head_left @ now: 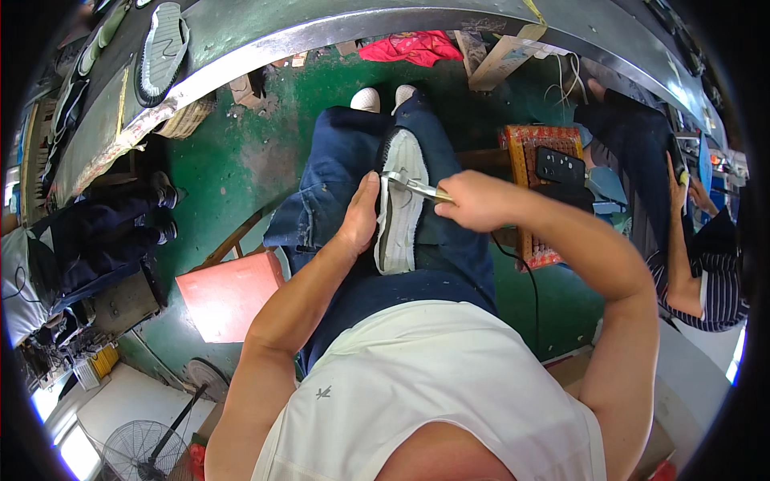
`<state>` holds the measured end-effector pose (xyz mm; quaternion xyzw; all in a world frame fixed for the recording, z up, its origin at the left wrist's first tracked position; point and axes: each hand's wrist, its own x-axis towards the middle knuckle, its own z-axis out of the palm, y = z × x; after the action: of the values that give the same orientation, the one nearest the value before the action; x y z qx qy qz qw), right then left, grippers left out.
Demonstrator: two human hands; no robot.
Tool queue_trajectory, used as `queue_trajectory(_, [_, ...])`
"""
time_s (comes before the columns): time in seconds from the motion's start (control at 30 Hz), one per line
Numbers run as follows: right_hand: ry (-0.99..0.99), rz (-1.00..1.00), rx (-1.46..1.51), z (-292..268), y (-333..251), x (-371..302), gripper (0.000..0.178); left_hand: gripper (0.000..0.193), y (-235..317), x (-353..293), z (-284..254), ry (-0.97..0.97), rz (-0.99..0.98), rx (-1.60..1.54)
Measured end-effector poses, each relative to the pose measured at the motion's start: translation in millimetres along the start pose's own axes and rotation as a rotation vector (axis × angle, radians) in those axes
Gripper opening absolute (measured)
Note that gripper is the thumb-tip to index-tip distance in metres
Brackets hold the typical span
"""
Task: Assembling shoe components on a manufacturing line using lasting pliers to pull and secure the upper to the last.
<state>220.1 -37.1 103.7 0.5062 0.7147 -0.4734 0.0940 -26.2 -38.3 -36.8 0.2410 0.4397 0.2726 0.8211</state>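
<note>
A shoe (pixel 400 220) lies bottom up between my thighs, its pale underside facing me and its toe end pointing away. My left hand (pixel 365 211) is closed against the shoe's left edge, thumb resting near the rim. In my right hand (pixel 473 200) is a pair of metal pliers (pixel 413 185), held by the handles from the right. The jaws of the pliers reach across the shoe to its left rim, just beside my left thumb. Whether the jaws pinch the material there is too small to tell.
Beyond my feet runs a long metal-edged bench (pixel 345 22), with another upturned shoe (pixel 163 54) on it. A pink box (pixel 230 295) stands at left, and a black phone (pixel 560 167) lies on a beaded seat at right. People sit on both sides; a fan (pixel 144 453) stands lower left.
</note>
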Motion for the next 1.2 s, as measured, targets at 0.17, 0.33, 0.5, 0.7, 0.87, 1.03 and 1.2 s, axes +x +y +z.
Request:
queue_trajectory(0.17, [0.417,0.094,0.343,76,-2,0,0.027,0.075,22,2,16,0.027,0.055,0.117])
queue_trajectory(0.33, [0.044,0.260,0.902,32,9,-8,0.023,0.070,49,-10,53,0.087,0.046,0.227])
queue_trajectory(0.5, [0.347,0.163,1.076,107,11,18,0.021,0.075,40,8,46,0.115,0.051,0.248])
queue_trajectory(0.7, [0.079,0.033,1.360,97,42,12,0.024,0.062,49,10,58,0.103,0.015,0.274])
queue_trajectory(0.87, [-0.139,0.138,1.449,40,43,-12,0.031,0.061,43,9,52,0.036,-0.009,0.238])
queue_trajectory(1.03, [0.321,0.082,1.256,108,29,20,0.022,0.061,48,7,63,0.088,-0.043,0.203])
queue_trajectory(1.2, [0.167,0.033,1.567,120,50,13,0.027,0.060,54,17,67,0.100,-0.118,0.343])
